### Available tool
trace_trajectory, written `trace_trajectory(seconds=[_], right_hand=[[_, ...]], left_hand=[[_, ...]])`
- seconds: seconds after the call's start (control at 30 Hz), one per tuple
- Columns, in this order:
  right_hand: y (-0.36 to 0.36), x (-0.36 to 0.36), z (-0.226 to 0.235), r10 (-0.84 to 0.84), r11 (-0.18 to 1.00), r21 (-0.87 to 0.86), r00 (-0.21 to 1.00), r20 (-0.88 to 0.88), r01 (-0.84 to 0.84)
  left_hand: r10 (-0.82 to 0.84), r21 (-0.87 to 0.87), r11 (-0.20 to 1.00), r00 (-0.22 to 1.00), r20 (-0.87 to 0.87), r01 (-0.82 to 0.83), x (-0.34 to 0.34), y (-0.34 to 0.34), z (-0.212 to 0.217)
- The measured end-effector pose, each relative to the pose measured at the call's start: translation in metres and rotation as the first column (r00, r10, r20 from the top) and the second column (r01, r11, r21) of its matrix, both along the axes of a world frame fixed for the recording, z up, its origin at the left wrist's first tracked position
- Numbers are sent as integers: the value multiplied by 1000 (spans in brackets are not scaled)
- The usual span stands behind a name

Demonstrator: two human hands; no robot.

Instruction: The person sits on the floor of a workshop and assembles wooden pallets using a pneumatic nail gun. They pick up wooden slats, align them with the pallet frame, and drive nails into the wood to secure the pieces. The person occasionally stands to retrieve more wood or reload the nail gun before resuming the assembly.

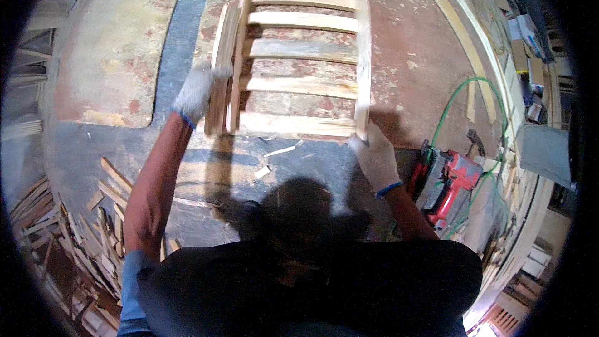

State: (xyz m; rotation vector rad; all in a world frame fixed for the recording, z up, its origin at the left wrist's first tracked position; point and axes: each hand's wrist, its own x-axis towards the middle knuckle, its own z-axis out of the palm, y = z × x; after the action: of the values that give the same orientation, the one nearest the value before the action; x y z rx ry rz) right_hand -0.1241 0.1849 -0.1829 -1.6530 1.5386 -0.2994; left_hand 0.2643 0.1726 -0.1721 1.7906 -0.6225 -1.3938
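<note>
A ladder-like slatted wooden frame (299,86) lies on the worktable, its crosspieces running between two long rails. My left hand (194,95), in a pale glove with a blue cuff, is closed on a bundle of wooden slats (218,103) standing against the frame's left rail. Its fingers are slightly blurred. At the frame's near right corner, my gloved right hand (377,155) grips the end of the right rail (362,87). Some of the right fingers are hidden by the hand and the wood.
Right of my right hand lies a red nail gun (458,175) with a green hose (440,112), beside a hammer (477,140). Long wood strips (458,25) lie at the far right. Scrap wood (93,237) is heaped at the lower left. A worn board (112,43) covers the table's left.
</note>
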Motion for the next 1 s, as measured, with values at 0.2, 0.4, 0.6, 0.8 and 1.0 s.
trace_trajectory(seconds=[0.2,0.4,0.6,0.8,1.0], right_hand=[[-5,-20,-20,272,960,-122,938,215,-250],[-26,-28,29,-551,810,504,680,483,299],[-21,-13,16,-355,861,476,881,312,178],[-24,-3,-8,-37,972,233,999,36,28],[-6,7,-3,59,988,-142,998,-31,-63]], left_hand=[[-275,-89,912,759,590,400,-12,-65,24],[-525,225,473,67,849,852,-133,-10,31],[-362,198,505,-2,932,840,-132,16,-8],[-306,145,506,20,952,851,-122,19,-33],[-417,47,451,164,894,891,-113,20,-28]])
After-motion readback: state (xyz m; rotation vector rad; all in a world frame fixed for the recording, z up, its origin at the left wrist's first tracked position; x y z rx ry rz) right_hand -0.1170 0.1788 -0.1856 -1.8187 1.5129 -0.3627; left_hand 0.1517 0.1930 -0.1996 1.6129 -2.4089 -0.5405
